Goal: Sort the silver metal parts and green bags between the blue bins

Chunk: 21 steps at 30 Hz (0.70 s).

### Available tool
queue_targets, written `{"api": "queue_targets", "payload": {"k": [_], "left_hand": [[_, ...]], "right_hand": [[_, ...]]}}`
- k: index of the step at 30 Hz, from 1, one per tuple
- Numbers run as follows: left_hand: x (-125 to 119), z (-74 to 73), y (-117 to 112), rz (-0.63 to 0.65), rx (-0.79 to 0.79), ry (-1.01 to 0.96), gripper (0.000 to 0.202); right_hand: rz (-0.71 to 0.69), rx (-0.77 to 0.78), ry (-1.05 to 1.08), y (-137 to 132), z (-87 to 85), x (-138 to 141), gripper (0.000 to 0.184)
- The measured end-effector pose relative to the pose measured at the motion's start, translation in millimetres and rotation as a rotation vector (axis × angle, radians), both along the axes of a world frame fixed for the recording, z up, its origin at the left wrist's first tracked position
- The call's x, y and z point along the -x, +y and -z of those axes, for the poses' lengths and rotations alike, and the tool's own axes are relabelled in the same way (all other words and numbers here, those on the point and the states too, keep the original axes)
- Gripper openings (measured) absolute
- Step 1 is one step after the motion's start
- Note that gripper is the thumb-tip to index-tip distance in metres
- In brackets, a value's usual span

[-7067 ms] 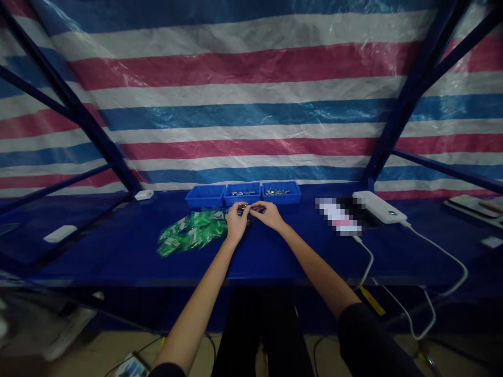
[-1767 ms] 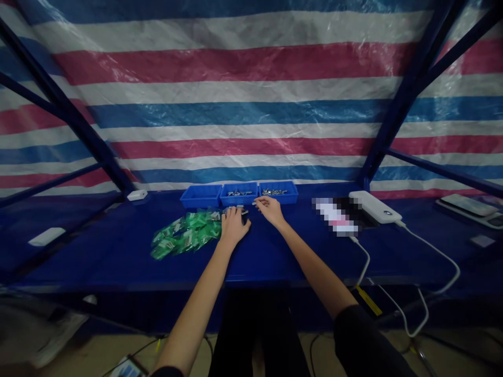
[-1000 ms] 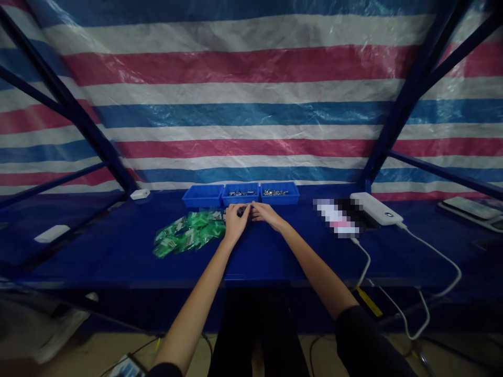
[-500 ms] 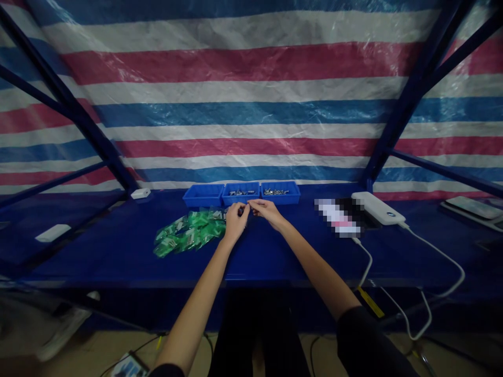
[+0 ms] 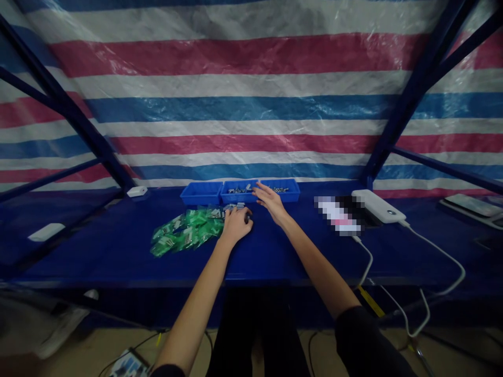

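Head: right hand point(image 5: 272, 203) reaching rectangular plastic bin point(image 5: 239, 199); crinkly green bags point(image 5: 184, 233).

Blue worktop point(image 5: 118, 256) carried three blue bins point(image 5: 201, 195) at far edge, green packets point(image 5: 184, 233) heaped left of centre, white power bank point(image 5: 378, 206) toward right end, white box point(image 5: 137, 191) toward far-left corner

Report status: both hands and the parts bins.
Left hand down on the table beside the green bags, grip unclear. Right hand open, fingers at the blue bins. No obstruction seen.
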<state>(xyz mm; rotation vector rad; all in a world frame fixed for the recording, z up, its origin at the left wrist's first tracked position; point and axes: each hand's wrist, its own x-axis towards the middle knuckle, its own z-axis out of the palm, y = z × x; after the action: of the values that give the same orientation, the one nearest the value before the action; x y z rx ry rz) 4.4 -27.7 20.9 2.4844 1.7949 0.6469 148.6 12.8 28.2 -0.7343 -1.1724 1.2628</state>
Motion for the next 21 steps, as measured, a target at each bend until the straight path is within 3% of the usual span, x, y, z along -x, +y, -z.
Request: {"api": "queue_targets", "payload": {"k": [6,9,15,21], "left_hand": [[0,6.1,7,-0.02,-0.062,-0.151,0.024],[-1,6.5,10,-0.043,-0.115,-0.293,0.027],[-1,1.1,12,-0.017,-0.171,-0.601,0.022],[1,4.4,15,-0.073,-0.174,-0.824,0.022]], "right_hand": [[0.034,0.118,-0.192,-2,5.8,1,0.027],[-0.013,0.209,-0.246,-4,10.5,5,0.021],[-0.245,0.265,-0.155,-10,9.9,13,0.022],[-0.205,0.24,-0.088,-9,4.9,11,0.021]]}}
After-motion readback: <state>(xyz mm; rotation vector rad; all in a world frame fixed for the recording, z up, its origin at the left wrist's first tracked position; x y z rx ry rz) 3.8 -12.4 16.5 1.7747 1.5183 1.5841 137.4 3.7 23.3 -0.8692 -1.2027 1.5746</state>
